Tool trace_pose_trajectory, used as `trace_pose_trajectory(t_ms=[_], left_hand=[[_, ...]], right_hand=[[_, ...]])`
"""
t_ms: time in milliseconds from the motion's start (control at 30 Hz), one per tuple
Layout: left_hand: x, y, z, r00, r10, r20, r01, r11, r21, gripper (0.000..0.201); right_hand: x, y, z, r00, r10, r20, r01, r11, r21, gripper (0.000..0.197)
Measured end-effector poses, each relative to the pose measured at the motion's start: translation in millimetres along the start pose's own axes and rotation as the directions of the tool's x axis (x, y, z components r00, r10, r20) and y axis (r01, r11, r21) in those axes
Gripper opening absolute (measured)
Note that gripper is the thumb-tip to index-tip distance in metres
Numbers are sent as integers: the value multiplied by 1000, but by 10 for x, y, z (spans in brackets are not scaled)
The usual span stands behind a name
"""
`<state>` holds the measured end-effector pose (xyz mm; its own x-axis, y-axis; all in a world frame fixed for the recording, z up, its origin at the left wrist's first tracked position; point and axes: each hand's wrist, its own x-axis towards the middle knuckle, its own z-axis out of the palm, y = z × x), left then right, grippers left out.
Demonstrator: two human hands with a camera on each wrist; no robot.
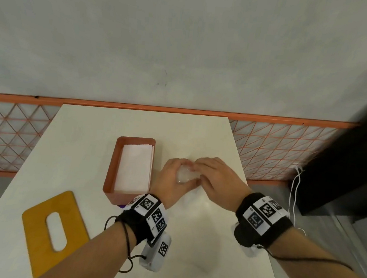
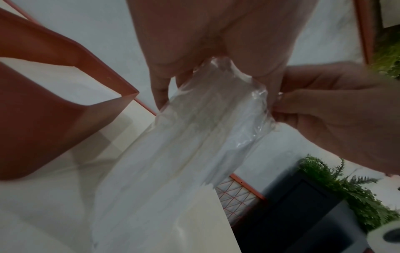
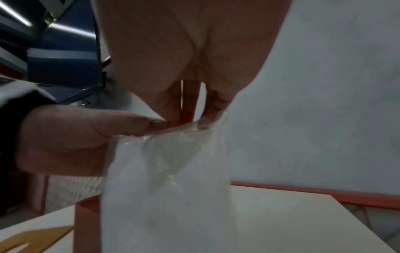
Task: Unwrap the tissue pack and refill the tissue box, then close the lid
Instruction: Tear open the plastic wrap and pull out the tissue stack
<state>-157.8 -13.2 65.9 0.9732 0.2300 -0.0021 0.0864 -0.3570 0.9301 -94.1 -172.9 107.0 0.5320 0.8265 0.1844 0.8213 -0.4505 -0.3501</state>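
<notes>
Both wrists sit closest, each strapped with a black band carrying checkered marker tags; beyond them the left hand point(image 1: 173, 179) and right hand point(image 1: 213, 179) meet over a bunched clear plastic wrapper point(image 1: 186, 175), held just above the table point(image 1: 200, 243)

Progress, judged from how things lie:
- white tissues point(image 1: 134, 170) already lie stacked inside the orange tissue box point(image 1: 116, 154); unwrapping and refill look done
- yellow lid point(image 1: 49, 233) with its oval slot lies flat on the table, well off to the left of the fingers and nearer the body; closing is not yet done
- empty wrapper probably needs putting aside before the lid goes on

Fingers:
- left wrist view: left fingers point(image 2: 160, 92) curl down around the top edge of the wrapper point(image 2: 207, 119), gripping it, not spread
- right fingers point(image 2: 320, 104) come in from the side and pinch the same crumpled edge
- right wrist view: right fingertips point(image 3: 207, 113) bunched tight on the film's upper rim point(image 3: 168, 162), the left thumb point(image 3: 121, 123) pressing in beside them
- both hands closed on the wrapper, neither released; film hangs loose below the fingertips toward the tabletop

Surroundings: box stands just left of the left fingers, close but not touching as far as the head view shows; orange mesh fence point(image 1: 7, 132) beyond the table's far edge; dark cabinet point(image 1: 358, 158) well to the right
</notes>
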Motion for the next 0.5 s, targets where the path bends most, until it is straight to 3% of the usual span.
trace_pose_trajectory(t_ms=[167,267,333,433,500], left_hand=[[-23,36,-29,999,-18,29,18,1000,-9,52],[-36,64,-59,995,-55,85,61,996,-67,48],[-37,95,-93,993,-76,86,88,984,-157,30],[5,95,-152,993,-112,34,117,964,-238,27],[41,79,-202,994,-100,34,105,977,-184,23]], right_hand=[[40,148,-95,977,209,36,-208,978,-36,46],[76,144,-191,973,209,101,-215,975,48,23],[79,143,-253,979,185,82,-195,969,149,11],[40,131,-345,981,173,86,-190,945,265,11],[2,129,-398,974,175,147,-213,929,304,15]])
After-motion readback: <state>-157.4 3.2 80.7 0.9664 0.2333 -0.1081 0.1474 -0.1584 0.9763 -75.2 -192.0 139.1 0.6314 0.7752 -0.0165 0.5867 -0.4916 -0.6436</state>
